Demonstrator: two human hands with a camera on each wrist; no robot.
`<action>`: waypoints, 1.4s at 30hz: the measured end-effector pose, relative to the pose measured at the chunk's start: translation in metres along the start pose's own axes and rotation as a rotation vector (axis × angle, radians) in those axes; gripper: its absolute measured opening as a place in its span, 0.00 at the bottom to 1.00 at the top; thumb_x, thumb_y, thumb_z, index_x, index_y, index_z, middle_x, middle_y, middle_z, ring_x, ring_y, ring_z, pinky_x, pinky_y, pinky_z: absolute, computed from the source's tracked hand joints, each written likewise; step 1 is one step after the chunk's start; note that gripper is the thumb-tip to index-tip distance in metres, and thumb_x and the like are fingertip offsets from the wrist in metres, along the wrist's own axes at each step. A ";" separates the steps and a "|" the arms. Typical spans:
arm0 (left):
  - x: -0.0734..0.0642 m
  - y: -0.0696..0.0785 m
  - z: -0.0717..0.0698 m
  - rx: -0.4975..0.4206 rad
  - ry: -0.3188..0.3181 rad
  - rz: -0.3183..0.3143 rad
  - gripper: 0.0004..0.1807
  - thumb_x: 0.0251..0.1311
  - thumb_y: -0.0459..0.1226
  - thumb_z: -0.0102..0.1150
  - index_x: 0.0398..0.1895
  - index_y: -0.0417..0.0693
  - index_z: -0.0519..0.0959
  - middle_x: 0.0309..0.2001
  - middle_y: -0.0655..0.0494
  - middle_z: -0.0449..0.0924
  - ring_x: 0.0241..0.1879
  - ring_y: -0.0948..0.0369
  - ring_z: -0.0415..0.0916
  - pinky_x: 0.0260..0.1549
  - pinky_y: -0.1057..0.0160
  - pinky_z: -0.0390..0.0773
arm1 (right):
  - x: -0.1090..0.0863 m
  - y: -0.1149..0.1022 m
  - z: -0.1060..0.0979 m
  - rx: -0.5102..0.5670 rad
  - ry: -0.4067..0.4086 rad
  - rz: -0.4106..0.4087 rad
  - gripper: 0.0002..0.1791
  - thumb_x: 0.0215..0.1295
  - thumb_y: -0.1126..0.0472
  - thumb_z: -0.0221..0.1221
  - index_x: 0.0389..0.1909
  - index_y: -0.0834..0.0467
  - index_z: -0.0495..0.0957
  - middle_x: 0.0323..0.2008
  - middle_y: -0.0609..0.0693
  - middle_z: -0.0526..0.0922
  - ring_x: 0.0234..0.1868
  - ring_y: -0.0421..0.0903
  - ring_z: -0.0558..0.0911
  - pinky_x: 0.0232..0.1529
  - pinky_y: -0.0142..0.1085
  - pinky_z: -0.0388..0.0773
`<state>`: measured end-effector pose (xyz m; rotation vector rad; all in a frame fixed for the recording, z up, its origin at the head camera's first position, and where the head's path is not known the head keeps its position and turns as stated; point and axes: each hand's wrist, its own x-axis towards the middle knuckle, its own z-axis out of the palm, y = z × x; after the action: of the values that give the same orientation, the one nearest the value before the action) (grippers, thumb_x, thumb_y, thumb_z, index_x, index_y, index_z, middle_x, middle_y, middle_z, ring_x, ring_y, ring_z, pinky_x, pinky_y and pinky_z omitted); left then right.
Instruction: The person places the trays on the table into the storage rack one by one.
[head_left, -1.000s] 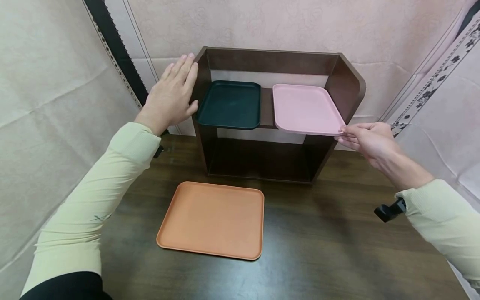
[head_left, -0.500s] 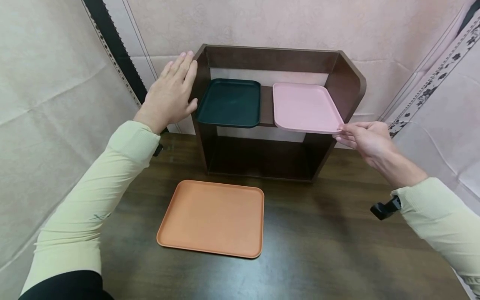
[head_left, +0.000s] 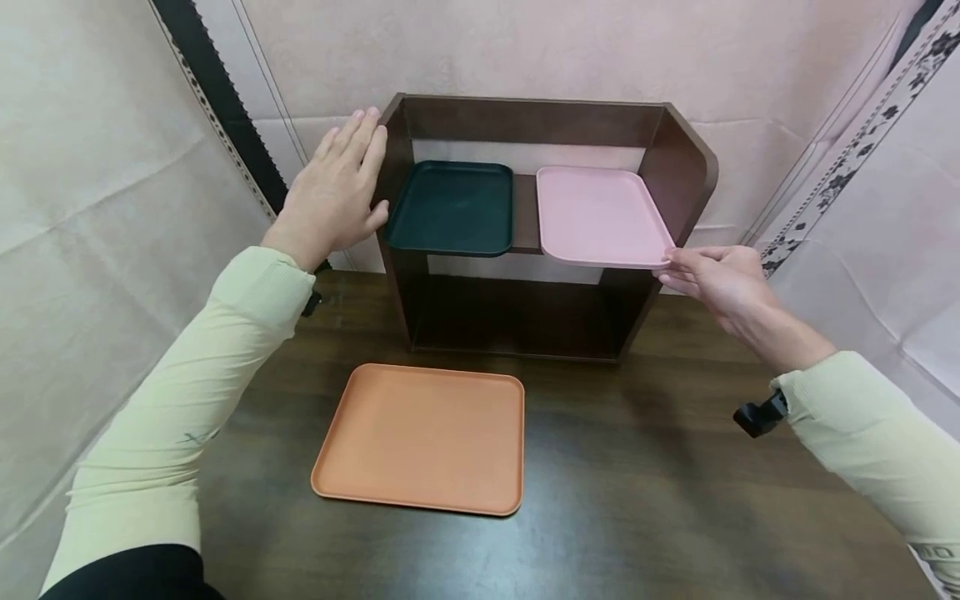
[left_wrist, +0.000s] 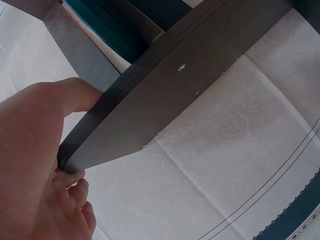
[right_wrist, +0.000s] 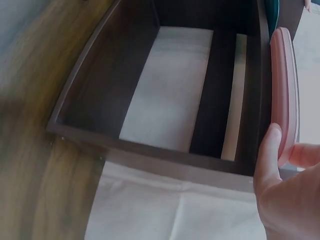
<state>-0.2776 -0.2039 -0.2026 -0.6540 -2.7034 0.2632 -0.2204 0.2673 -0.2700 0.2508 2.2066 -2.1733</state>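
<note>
My right hand [head_left: 723, 279] pinches the pink tray [head_left: 600, 212] by its near right corner, with digits above and below the rim; I can't tell how firmly I squeeze. The tray lies on the right part of the middle shelf [head_left: 527, 218], just beside the right side panel [head_left: 675, 171], its near edge jutting out past the shelf's front.

I judge the tray light and stiff, probably moulded plastic, so a pinch should carry it without any bending. Its face looks smooth and could slip under a flat fingertip, so the raised rim is the better hold. With one corner gripped it may swivel; taking the middle of the overhanging near edge, thumb on top and fingers beneath, should steer it straighter. It hardly seems fragile.

My left hand [head_left: 333, 192], fingers extended, rests against the left side panel [left_wrist: 145, 107] of the brown shelf unit [head_left: 525, 122], which should help steady it. Near that hand, the dark green tray [head_left: 453, 207] sits on the same shelf, apart from the pink one. Farther towards me, the orange tray [head_left: 423, 442] lies flat on the desk [head_left: 637, 500].
</note>
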 end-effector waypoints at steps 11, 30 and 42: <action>-0.003 0.001 -0.001 0.015 -0.006 0.000 0.47 0.77 0.45 0.51 0.84 0.31 0.39 0.86 0.35 0.31 0.87 0.41 0.33 0.86 0.44 0.38 | -0.010 -0.009 -0.016 -0.737 0.003 -0.181 0.40 0.77 0.35 0.53 0.65 0.68 0.78 0.36 0.45 0.93 0.35 0.29 0.89 0.39 0.26 0.86; -0.002 -0.001 -0.004 0.021 -0.020 -0.013 0.48 0.76 0.45 0.51 0.84 0.30 0.39 0.86 0.35 0.30 0.87 0.40 0.33 0.85 0.44 0.37 | -0.004 -0.075 -0.025 -1.317 -0.093 -0.515 0.52 0.80 0.37 0.46 0.85 0.65 0.32 0.84 0.70 0.37 0.82 0.78 0.46 0.81 0.70 0.44; -0.002 0.002 -0.003 0.020 -0.015 -0.018 0.48 0.76 0.46 0.52 0.84 0.31 0.39 0.87 0.35 0.31 0.87 0.41 0.33 0.86 0.44 0.38 | 0.019 -0.079 -0.014 -1.383 -0.129 -0.597 0.53 0.81 0.37 0.43 0.83 0.68 0.27 0.84 0.67 0.26 0.86 0.66 0.30 0.85 0.62 0.29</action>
<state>-0.2736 -0.2028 -0.2011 -0.6245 -2.7157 0.2910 -0.2488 0.2819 -0.1941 -0.6157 3.2450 -0.2413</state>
